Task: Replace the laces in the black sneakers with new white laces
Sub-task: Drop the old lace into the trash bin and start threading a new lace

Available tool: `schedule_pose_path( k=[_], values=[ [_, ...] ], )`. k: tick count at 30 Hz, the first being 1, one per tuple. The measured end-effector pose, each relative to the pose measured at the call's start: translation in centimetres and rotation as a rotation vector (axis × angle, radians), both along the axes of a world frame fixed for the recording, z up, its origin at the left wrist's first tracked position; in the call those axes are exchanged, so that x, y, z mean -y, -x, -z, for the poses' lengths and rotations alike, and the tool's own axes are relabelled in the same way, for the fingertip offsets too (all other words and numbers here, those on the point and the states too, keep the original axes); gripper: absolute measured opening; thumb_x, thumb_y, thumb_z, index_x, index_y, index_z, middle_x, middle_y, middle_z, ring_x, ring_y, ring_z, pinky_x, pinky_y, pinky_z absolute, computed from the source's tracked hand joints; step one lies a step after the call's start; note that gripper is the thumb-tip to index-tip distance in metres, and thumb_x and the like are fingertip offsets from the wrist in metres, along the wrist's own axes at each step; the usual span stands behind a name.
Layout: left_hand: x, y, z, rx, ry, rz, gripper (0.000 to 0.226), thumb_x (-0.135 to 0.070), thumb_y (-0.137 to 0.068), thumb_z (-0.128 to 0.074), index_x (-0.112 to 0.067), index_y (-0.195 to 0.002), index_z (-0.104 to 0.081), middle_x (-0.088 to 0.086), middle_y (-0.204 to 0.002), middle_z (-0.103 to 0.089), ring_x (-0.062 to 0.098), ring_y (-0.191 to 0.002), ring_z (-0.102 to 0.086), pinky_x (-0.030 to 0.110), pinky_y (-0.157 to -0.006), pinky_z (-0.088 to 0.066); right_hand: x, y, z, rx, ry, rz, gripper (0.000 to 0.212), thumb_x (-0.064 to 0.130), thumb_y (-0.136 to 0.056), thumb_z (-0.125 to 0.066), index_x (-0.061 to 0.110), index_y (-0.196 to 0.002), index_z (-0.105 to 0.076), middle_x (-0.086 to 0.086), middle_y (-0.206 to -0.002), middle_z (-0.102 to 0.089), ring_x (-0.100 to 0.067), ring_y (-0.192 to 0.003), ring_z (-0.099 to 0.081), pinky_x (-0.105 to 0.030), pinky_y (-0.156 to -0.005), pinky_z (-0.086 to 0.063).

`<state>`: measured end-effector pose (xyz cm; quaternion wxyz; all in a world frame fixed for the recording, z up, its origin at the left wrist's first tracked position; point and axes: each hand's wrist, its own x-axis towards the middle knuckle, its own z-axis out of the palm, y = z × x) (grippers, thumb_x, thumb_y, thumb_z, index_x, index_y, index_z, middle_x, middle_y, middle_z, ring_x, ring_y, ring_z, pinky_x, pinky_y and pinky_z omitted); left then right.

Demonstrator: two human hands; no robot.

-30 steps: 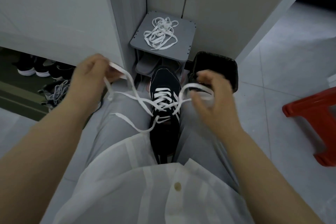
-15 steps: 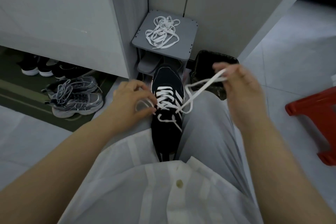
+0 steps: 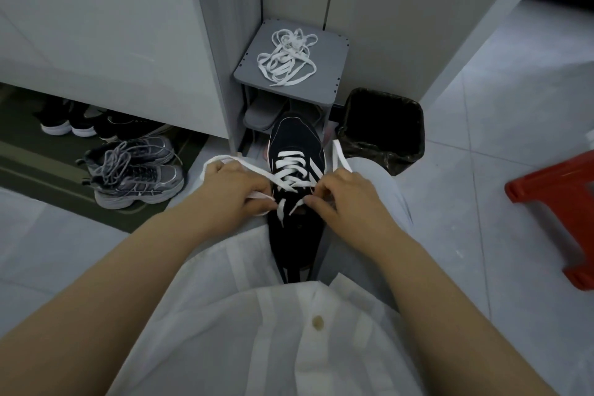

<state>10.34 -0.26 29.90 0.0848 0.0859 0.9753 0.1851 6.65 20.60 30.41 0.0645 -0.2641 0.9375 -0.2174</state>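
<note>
A single wide-angle view looks from the person's head, forward and steeply down over the chest and both forearms. It sits close above the black sneaker [image 3: 295,170] held between the knees, and reaches out across the floor [image 3: 482,154] to the grey rack [image 3: 324,74]. Straight edges bow toward the frame's borders.

Left hand [image 3: 236,188] fingers curled, right hand [image 3: 345,195] pinching

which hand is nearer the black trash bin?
Right. The right hand is at the black sneaker's right side, just below-left of the black trash bin. The left hand is on the sneaker's far side from the bin, holding white lace.
</note>
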Motion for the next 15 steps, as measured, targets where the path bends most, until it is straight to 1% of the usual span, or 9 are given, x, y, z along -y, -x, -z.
schedule_pose_path(
  k=[2,4,6,7,8,10,12,13,15],
  values=[
    [0.4,-0.1,-0.5,-0.074,-0.160,-0.080,0.057,-0.065,-0.065,-0.026,-0.026,-0.080,-0.065,-0.009,-0.080,-0.059,0.011,-0.087,-0.044,0.026,-0.080,-0.019,-0.2,0.3,0.0,-0.040,-0.047,-0.021,0.027,0.034,-0.094,-0.050,0.012,-0.095,-0.066,-0.004,-0.104,-0.056,-0.023,-0.098,-0.047,-0.030,-0.089,-0.033],
    [1.3,0.1,-1.4,-0.194,-0.426,-0.219,0.039,-0.054,-0.076,-0.042,-0.019,-0.068,-0.058,-0.006,-0.071,-0.053,0.010,-0.070,-0.045,0.025,-0.070,-0.029,-0.7,0.8,-0.6,0.028,0.138,0.077,0.024,0.023,-0.094,-0.050,0.006,-0.093,-0.067,-0.003,-0.105,-0.053,-0.018,-0.100,-0.046,-0.019,-0.088,-0.033],
    [2.4,0.4,-2.1,-0.309,-0.571,-0.294,0.026,-0.042,-0.081,-0.049,-0.023,-0.064,-0.051,-0.005,-0.074,-0.051,0.004,-0.068,-0.046,0.017,-0.067,-0.035,-1.5,1.6,-1.8,0.092,0.422,0.285,0.018,0.014,-0.091,-0.055,0.005,-0.078,-0.065,0.004,-0.103,-0.051,-0.004,-0.094,-0.048,-0.005,-0.083,-0.032],
    [2.8,0.4,-2.3,-0.337,-0.578,-0.299,0.020,-0.042,-0.080,-0.049,-0.028,-0.064,-0.050,-0.007,-0.079,-0.055,0.000,-0.075,-0.050,0.015,-0.073,-0.038,-1.9,1.8,-2.2,0.081,0.536,0.352,0.019,0.009,-0.086,-0.058,0.006,-0.068,-0.059,0.007,-0.102,-0.053,0.004,-0.091,-0.050,-0.004,-0.083,-0.033],
    [3.0,0.5,-2.4,-0.331,-0.568,-0.276,0.015,-0.042,-0.078,-0.048,-0.035,-0.065,-0.048,-0.008,-0.086,-0.058,0.001,-0.084,-0.054,0.019,-0.082,-0.040,-2.1,2.0,-2.5,0.075,0.583,0.353,0.023,0.005,-0.081,-0.061,0.009,-0.060,-0.052,0.011,-0.100,-0.056,0.010,-0.091,-0.051,-0.006,-0.083,-0.035],
    [2.3,0.3,-2.3,-0.281,-0.410,-0.191,0.014,-0.047,-0.073,-0.047,-0.041,-0.062,-0.044,-0.009,-0.094,-0.061,0.017,-0.097,-0.055,0.037,-0.090,-0.040,-1.5,1.9,-2.7,0.150,0.506,0.215,0.029,0.000,-0.072,-0.062,0.017,-0.056,-0.043,0.016,-0.098,-0.060,0.012,-0.092,-0.053,-0.009,-0.083,-0.037],
    [0.8,0.2,-1.9,-0.188,-0.165,-0.096,0.020,-0.055,-0.065,-0.040,-0.037,-0.069,-0.048,-0.009,-0.094,-0.061,0.021,-0.099,-0.052,0.037,-0.087,-0.033,-0.3,1.5,-2.3,0.243,0.312,0.076,0.024,0.004,-0.074,-0.062,0.021,-0.068,-0.045,0.009,-0.100,-0.063,-0.003,-0.091,-0.059,-0.017,-0.079,-0.044],
    [0.1,0.2,-2.1,-0.144,-0.087,-0.054,0.035,-0.057,-0.060,-0.036,-0.032,-0.078,-0.052,-0.008,-0.096,-0.061,0.019,-0.100,-0.051,0.034,-0.085,-0.029,0.3,1.3,-2.0,0.254,0.239,0.032,0.020,0.009,-0.078,-0.062,0.022,-0.078,-0.047,0.004,-0.097,-0.064,-0.012,-0.086,-0.060,-0.025,-0.076,-0.048],
    [-0.6,0.2,-2.7,-0.103,-0.138,-0.026,0.055,-0.054,-0.057,-0.034,-0.023,-0.098,-0.055,-0.005,-0.102,-0.058,0.017,-0.099,-0.053,0.034,-0.088,-0.033,1.1,1.1,-1.6,0.241,0.182,0.011,0.013,0.019,-0.087,-0.058,0.020,-0.091,-0.046,-0.002,-0.085,-0.062,-0.018,-0.072,-0.057,-0.035,-0.068,-0.049]
  ],
)
